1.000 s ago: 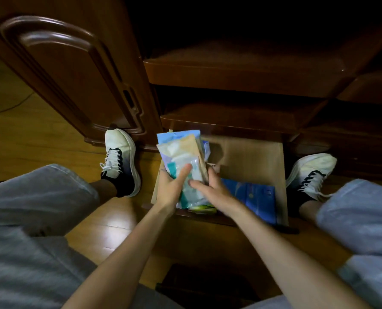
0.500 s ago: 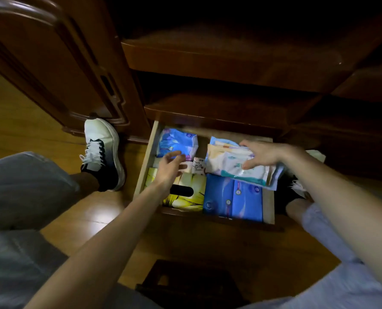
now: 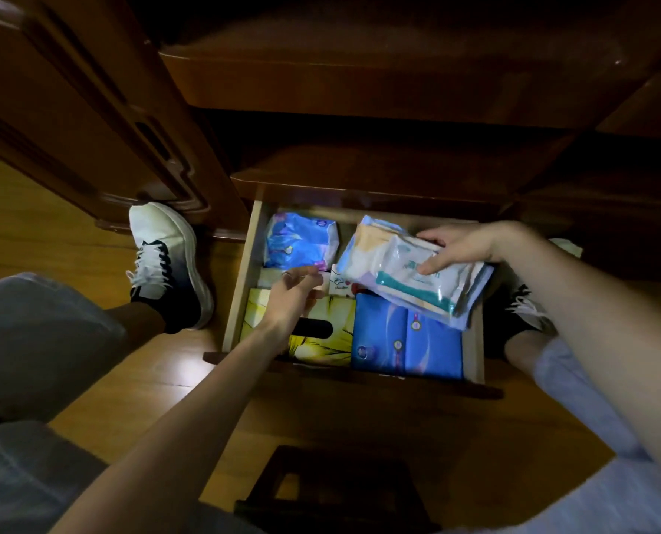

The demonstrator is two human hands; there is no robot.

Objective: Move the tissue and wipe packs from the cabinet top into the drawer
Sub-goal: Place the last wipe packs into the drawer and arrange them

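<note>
The wooden drawer (image 3: 240, 279) stands pulled open below me. My right hand (image 3: 460, 244) grips a stack of white and teal wipe packs (image 3: 394, 264), which lies tilted at the drawer's back right, over blue tissue packs (image 3: 406, 341). My left hand (image 3: 290, 298) reaches over a yellow tissue box (image 3: 333, 337) with its fingers stretched toward a small white pack (image 3: 338, 283) in the middle. It holds nothing. A blue pack (image 3: 302, 240) fills the back left corner.
A cabinet shelf (image 3: 379, 175) overhangs the drawer's back. The open cabinet door (image 3: 70, 109) stands at left. My left shoe (image 3: 167, 260) and right shoe (image 3: 529, 306) flank the drawer on the wooden floor. A dark stool (image 3: 340, 491) sits below.
Both hands held the stack upright over the drawer a second ago. My right hand has carried it to the back right, and my left hand let go and moved to the middle.
</note>
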